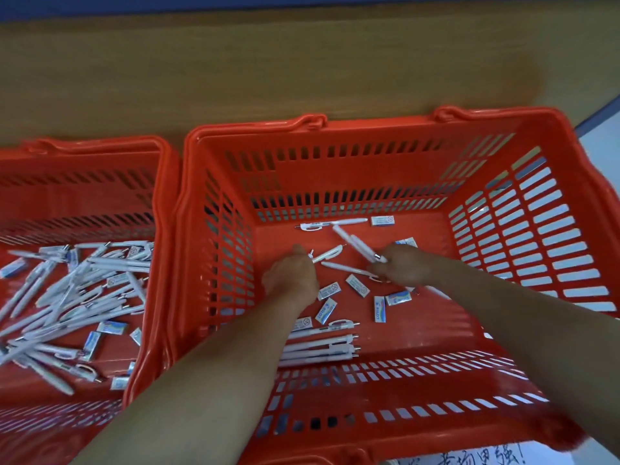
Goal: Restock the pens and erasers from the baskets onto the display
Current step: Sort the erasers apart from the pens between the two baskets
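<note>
Both my hands reach into the right orange basket [362, 156]. My left hand [292, 276] pinches the end of a white pen [327, 254] on the basket floor. My right hand [402, 265] grips white pens [357, 245] that stick out up and to the left. Several small white-and-blue erasers [357, 285] lie between and below my hands. More white pens [322, 347] lie side by side near the front wall. One pen [332, 224] and one eraser [382, 220] lie by the back wall.
A second orange basket [84, 182] stands to the left, with a heap of white pens [67, 297] and several erasers [112, 327]. Behind both baskets runs a wooden panel [268, 68]. White floor [600, 146] shows at the right.
</note>
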